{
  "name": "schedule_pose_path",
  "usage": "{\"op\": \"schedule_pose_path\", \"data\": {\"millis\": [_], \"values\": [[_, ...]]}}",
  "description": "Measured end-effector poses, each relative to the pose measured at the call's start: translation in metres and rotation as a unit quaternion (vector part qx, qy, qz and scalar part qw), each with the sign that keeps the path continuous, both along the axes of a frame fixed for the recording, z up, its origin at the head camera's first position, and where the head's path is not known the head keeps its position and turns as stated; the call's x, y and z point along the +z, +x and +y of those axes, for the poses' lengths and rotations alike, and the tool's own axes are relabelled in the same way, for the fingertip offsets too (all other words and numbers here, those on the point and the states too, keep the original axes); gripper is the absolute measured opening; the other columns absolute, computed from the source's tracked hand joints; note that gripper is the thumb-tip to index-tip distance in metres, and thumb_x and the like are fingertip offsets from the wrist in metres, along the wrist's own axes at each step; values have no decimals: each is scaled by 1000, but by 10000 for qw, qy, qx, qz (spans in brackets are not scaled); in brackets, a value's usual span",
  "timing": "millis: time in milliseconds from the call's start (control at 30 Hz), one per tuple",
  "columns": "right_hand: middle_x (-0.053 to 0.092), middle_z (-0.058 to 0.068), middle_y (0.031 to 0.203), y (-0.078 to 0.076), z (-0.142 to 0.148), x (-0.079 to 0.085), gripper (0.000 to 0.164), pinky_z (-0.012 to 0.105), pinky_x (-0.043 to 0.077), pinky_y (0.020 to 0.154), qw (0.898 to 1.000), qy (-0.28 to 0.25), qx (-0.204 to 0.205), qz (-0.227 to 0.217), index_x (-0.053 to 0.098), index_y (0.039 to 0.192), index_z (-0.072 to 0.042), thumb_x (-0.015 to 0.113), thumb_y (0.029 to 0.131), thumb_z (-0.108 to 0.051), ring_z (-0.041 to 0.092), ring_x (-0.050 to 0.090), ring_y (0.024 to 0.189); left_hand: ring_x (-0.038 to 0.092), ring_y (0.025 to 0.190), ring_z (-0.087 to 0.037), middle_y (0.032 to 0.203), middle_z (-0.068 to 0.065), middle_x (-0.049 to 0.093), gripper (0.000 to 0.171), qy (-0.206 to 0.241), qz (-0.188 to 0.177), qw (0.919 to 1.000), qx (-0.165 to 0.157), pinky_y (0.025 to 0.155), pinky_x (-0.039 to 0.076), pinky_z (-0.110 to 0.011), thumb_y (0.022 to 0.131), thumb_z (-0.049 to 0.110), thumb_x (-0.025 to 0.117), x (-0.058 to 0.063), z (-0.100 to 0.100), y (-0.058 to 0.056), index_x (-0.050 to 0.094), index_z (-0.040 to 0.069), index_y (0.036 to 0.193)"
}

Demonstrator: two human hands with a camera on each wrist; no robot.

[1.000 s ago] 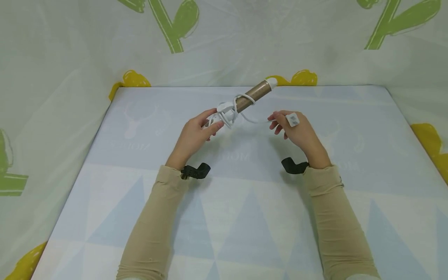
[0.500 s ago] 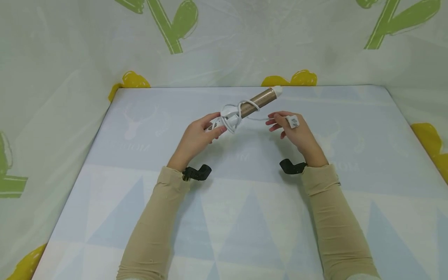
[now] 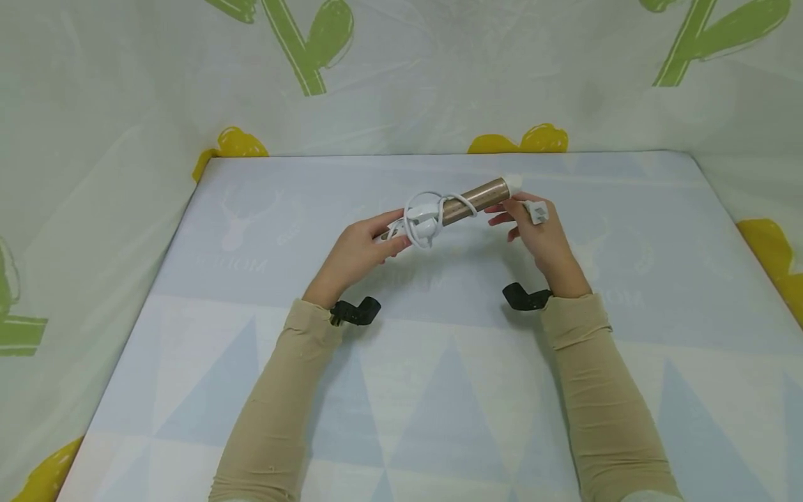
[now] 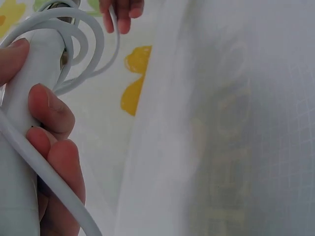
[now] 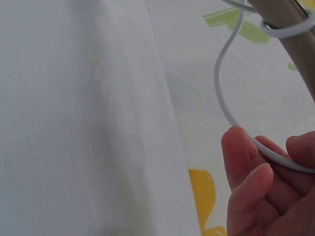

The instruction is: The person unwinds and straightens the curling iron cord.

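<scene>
A curling iron [image 3: 482,198] with a gold barrel, white tip and white handle is held above the table, its tip pointing right and slightly away. My left hand [image 3: 356,252] grips the handle [image 4: 34,78], fingers curled round it. White power cord [image 4: 96,44] loops loosely round the handle and lower barrel. Between thumb and fingers my right hand [image 3: 544,237] pinches the cord [image 5: 221,93] close to its white plug [image 3: 537,212], which sticks out over the back of that hand. The barrel's tip is just beside the right fingers; whether they touch cannot be told.
The table [image 3: 401,404] has a pale blue and white cover with triangles. A light curtain [image 3: 426,77] printed with green plants and yellow shapes hangs behind it and along both sides. Black wrist mounts [image 3: 356,311] sit at both cuffs.
The curling iron has swung lower and to the right, so its tip now lies near the right hand. My left hand shifted slightly right; the right hand and plug moved a little right.
</scene>
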State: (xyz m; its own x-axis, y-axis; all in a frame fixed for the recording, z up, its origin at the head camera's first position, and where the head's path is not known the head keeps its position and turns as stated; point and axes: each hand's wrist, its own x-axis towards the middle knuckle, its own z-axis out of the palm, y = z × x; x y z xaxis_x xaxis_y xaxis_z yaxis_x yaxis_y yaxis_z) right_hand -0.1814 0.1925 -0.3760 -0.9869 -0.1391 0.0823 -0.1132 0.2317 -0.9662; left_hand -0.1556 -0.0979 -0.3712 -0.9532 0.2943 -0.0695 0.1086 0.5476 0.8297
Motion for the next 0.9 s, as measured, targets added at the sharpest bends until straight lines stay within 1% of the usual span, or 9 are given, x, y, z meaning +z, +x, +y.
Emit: {"op": "schedule_pose_path", "data": {"millis": [133, 233, 333, 433, 567, 633, 700, 767, 900], "values": [[66, 4, 95, -1, 7, 0, 28, 28, 43, 54, 9997, -38, -219, -34, 63, 107, -10, 47, 93, -28, 23, 59, 83, 59, 72, -21, 97, 9, 59, 57, -85, -20, 9999, -102, 62, 46, -33, 74, 60, 59, -1, 0, 0, 45, 44, 126], [66, 4, 90, -3, 10, 2, 32, 28, 43, 54, 9991, -43, -385, -175, 62, 110, -11, 47, 93, -33, 24, 58, 81, 58, 69, -19, 88, 7, 59, 56, -196, -18, 9996, -189, 61, 46, -32, 74, 60, 59, -3, 0, -1, 45, 43, 126], [64, 4, 93, -3, 12, 4, 37, 25, 43, 53, 9973, -124, -669, -279, 62, 113, -10, 47, 91, -37, 25, 54, 79, 56, 66, -17, 78, 2, 58, 55, -318, 2, 9990, -301, 59, 44, -33, 75, 59, 59, -5, 0, -2, 45, 42, 126], [63, 3, 100, -3, 14, 5, 38, 22, 41, 52, 9947, -226, -979, -200, 62, 112, -12, 49, 90, -39, 22, 51, 79, 57, 65, -16, 81, 2, 58, 52, -423, 27, 9985, -350, 60, 43, -33, 76, 57, 59, -7, 1, -3, 46, 43, 125], [65, 8, 101, -3, 15, 7, 32, 22, 39, 48, 9920, -569, -1080, 334, 63, 108, -9, 52, 90, -33, 22, 55, 82, 58, 67, -13, 92, 7, 59, 52, -635, 124, 9973, -354, 64, 43, -32, 75, 60, 58, -9, 1, -3, 47, 45, 124], [64, 12, 101, 0, 13, 13, 30, 23, 39, 47, 9902, -643, -1057, 644, 63, 107, -7, 53, 90, -30, 24, 57, 81, 58, 66, -12, 89, 7, 59, 53, -743, 165, 9965, -348, 64, 43, -32, 74, 63, 57, -10, 1, -3, 46, 47, 123], [64, 14, 101, 4, 9, 21, 30, 23, 39, 48, 9886, -483, -1067, 945, 63, 108, -6, 51, 91, -28, 25, 59, 80, 57, 64, -12, 82, 5, 58, 54, -795, 195, 9960, -354, 62, 42, -32, 73, 64, 56, -10, 1, -3, 46, 48, 123], [63, 16, 101, 9, 5, 29, 30, 24, 40, 49, 9869, -366, -1093, 1133, 63, 108, -5, 49, 92, -27, 25, 60, 80, 57, 62, -13, 76, 3, 56, 54, -802, 194, 9960, -355, 59, 42, -32, 73, 64, 56, -9, 0, -4, 45, 48, 123], [63, 17, 101, 15, 1, 38, 29, 25, 39, 50, 9831, -324, -1167, 1370, 63, 106, -4, 48, 93, -25, 26, 61, 79, 56, 60, -14, 72, 0, 54, 54, -748, 155, 9967, -290, 56, 42, -32, 73, 64, 56, -11, -1, -5, 45, 48, 124]]}}
